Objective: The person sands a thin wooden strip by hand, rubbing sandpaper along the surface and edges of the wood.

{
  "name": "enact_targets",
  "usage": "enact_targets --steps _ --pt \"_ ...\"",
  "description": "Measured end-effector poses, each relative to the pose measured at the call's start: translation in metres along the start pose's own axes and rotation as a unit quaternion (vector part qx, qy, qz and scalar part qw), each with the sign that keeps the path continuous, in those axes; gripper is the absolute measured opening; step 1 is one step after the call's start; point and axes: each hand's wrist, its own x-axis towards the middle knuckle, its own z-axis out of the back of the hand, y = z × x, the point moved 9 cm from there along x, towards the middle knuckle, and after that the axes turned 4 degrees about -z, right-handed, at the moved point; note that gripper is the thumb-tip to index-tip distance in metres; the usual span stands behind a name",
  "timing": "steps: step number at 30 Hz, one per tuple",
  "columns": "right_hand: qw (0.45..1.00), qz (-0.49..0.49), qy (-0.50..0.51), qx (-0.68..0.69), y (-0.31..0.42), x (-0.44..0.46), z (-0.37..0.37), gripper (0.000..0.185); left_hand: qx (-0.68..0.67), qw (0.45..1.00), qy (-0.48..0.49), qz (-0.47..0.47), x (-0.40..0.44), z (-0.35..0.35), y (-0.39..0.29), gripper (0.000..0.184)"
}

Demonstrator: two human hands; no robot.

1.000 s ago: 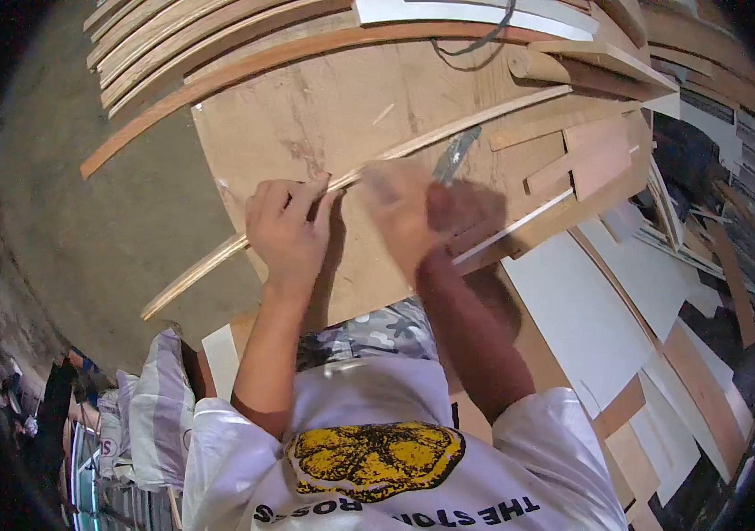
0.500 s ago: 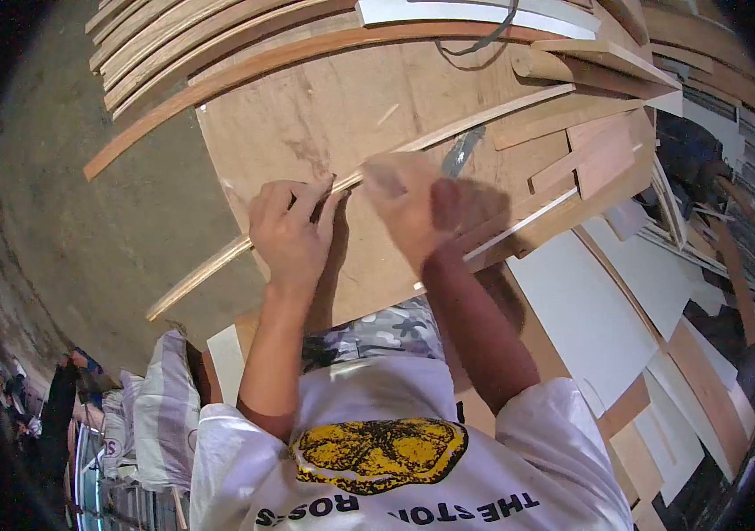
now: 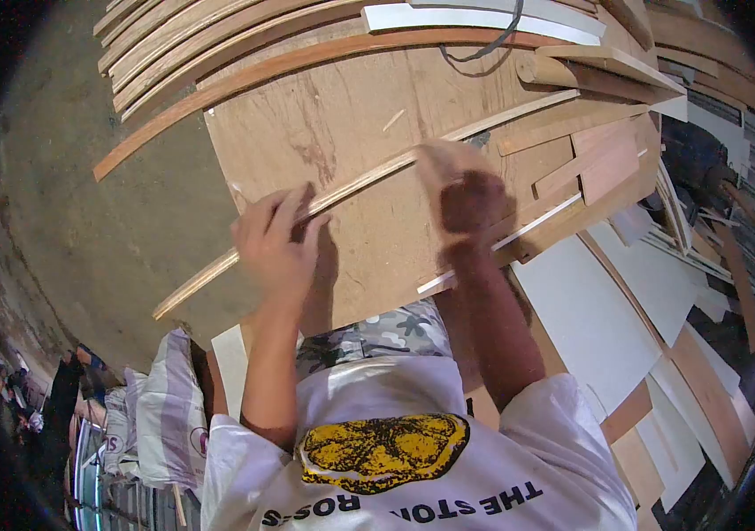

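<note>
A long thin wood strip (image 3: 364, 180) lies slantwise across the plywood board (image 3: 364, 257), its lower left end sticking out past the board's left edge. My left hand (image 3: 276, 237) is closed on the strip left of its middle, thumb on the near side and fingers on the far side. Farther right along the same strip is my right hand (image 3: 461, 181), smeared by motion, so its fingers and anything in them cannot be made out. A dark grey thing (image 3: 481, 139) shows just beyond it, mostly hidden.
Several wood strips (image 3: 183, 49) lie across the far side, with a reddish strip (image 3: 306, 64) nearest. A black cord (image 3: 485, 53) curls near a wooden roll (image 3: 544, 69). Offcuts (image 3: 603, 159) rest on the board's right part. White panels (image 3: 585, 310) lie at right, sacks (image 3: 169, 411) at lower left.
My right hand has moved right along the strip, away from my left hand, and now covers most of the dark grey thing. My left hand has shifted slightly left along the strip.
</note>
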Motion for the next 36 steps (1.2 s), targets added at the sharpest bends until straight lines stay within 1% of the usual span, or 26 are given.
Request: enact_targets --steps 1,3,5,8,11,14,17,20,23,26,29,31,32,34,36 --pt "0.995 0.017 0.015 -0.095 -0.023 -0.001 -0.008 0.024 0.027 1.000 -0.003 0.011 -0.004 0.010 0.004 0.030" --pt "0.985 0.038 0.006 -0.168 -0.040 0.001 -0.014 0.027 0.029 0.999 0.009 0.018 -0.015 0.016 0.012 0.029" --pt "0.990 0.045 -0.043 -0.125 -0.046 0.004 -0.010 0.031 0.027 1.000 0.006 0.014 -0.017 0.019 0.011 0.028" --pt "0.992 0.013 -0.106 0.070 -0.034 0.014 0.027 0.031 0.001 1.000 -0.012 -0.014 -0.004 0.013 -0.006 0.026" --pt "0.979 -0.109 -0.115 0.129 -0.046 0.009 0.038 0.025 -0.042 0.998 -0.019 -0.030 0.002 -0.005 -0.025 0.025" --pt "0.979 -0.092 -0.102 0.148 -0.044 0.013 0.046 0.017 -0.061 0.996 -0.039 -0.042 0.006 -0.029 -0.036 0.026" --pt "0.991 0.012 -0.118 0.060 -0.053 0.021 0.041 0.024 -0.058 0.996 -0.047 -0.046 0.014 -0.047 -0.054 0.025" --pt "0.983 -0.058 -0.117 0.126 -0.067 0.024 0.040 0.023 -0.040 0.997 -0.050 -0.046 0.017 -0.057 -0.061 0.025" --pt "0.986 -0.009 -0.052 0.160 -0.043 0.003 0.007 0.017 -0.029 0.998 -0.047 -0.044 0.015 -0.063 -0.059 0.025" --pt "0.985 -0.014 -0.007 0.175 -0.045 0.012 0.018 0.024 -0.021 0.999 -0.029 -0.041 0.017 -0.062 -0.060 0.026" --pt "0.993 -0.030 -0.085 0.077 -0.097 0.024 0.024 0.027 -0.046 0.999 -0.021 -0.009 0.018 -0.063 -0.054 0.026" --pt "0.995 -0.011 -0.089 0.049 -0.090 0.027 0.018 0.026 -0.040 0.999 -0.030 -0.019 0.021 -0.062 -0.054 0.025" --pt "0.996 -0.019 -0.078 0.038 -0.081 0.017 0.000 0.022 -0.038 0.999 -0.029 -0.022 0.017 -0.064 -0.054 0.025" --pt "0.993 -0.062 0.010 0.101 -0.029 0.007 -0.001 0.020 -0.038 0.999 -0.019 -0.026 0.015 -0.065 -0.055 0.024" --pt "0.989 -0.074 0.055 0.117 -0.020 0.014 0.001 0.022 -0.036 0.998 -0.023 -0.034 0.021 -0.062 -0.053 0.024"
